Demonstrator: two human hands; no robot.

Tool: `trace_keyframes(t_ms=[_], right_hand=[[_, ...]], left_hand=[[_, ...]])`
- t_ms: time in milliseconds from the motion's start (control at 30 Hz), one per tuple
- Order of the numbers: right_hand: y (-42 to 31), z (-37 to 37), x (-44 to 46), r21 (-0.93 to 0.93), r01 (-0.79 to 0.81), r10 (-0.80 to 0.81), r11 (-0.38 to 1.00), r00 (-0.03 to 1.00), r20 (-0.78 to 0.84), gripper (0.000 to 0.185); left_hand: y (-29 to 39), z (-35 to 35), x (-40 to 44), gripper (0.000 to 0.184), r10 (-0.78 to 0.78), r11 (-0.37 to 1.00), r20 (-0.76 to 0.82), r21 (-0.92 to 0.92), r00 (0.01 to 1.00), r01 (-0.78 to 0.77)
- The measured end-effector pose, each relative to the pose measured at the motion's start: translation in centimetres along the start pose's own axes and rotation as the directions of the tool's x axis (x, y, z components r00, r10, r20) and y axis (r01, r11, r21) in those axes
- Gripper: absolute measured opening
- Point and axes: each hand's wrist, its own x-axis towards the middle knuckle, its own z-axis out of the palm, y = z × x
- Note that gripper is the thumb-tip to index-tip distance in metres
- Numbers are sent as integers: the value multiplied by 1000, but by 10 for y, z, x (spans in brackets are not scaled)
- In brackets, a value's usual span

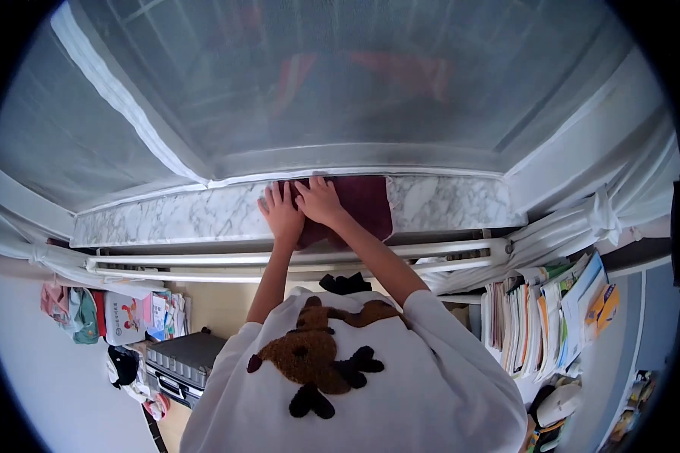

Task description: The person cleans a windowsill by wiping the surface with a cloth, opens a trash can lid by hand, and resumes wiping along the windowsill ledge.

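Observation:
A dark red cloth (366,204) lies spread over the middle of the marble windowsill (446,204), its front part hanging over the sill's edge. My left hand (283,217) presses on the cloth's left side, fingers spread and pointing at the window. Close beside it, my right hand (319,202) rests flat on the cloth with its fingers apart. The two hands nearly touch. Neither hand grasps the cloth; both lie on top of it.
A window (340,98) rises right behind the sill. White radiator pipes (204,260) run below the front edge. Tied white curtains (601,219) hang at both sides. Books and papers (533,317) stand at right; a dark case (181,362) is at lower left.

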Motion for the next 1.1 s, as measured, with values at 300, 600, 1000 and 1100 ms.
trace_keyframes(t_ms=[300,600,1000,1100], right_hand=[[76,-57,-76,-185,-352,327,917,933,-152,47],[100,-49,-87,-282,-347,307,895,935,-177,50],[95,-56,-87,-228,-302,273,926,950,-150,44],[93,-60,-88,-208,-229,216,951,973,-86,42]], left_hand=[[19,-17,0,39,6,984,-102,-178,995,-24],[50,-12,-3,38,167,944,10,-289,986,-157],[40,-18,-6,41,77,980,46,-185,996,-68],[47,-19,-7,49,118,984,108,-145,987,-102]])
